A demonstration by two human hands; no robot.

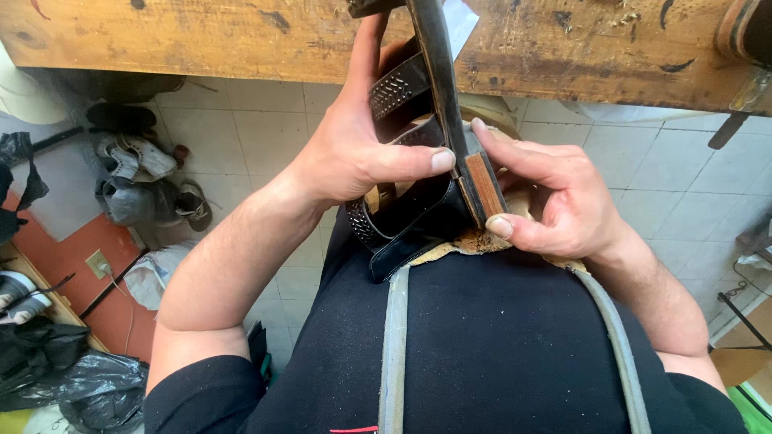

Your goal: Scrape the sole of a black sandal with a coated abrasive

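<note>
Left hand (354, 157) grips black strapped sandal (418, 153), thumb pressed on sole edge. Right hand (555, 201) pinches heel end against lap. Scarred wooden worktop (201, 40) edge above; tiled floor (241, 137), old shoes (145, 181) below left.

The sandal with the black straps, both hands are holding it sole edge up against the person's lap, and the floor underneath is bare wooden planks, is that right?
Not quite. The head view shows both the left hand and right hand gripping the black-strapped sandal at the lap, but the floor is pale square tile, not wooden planks. The wood is the workbench edge above.
</note>
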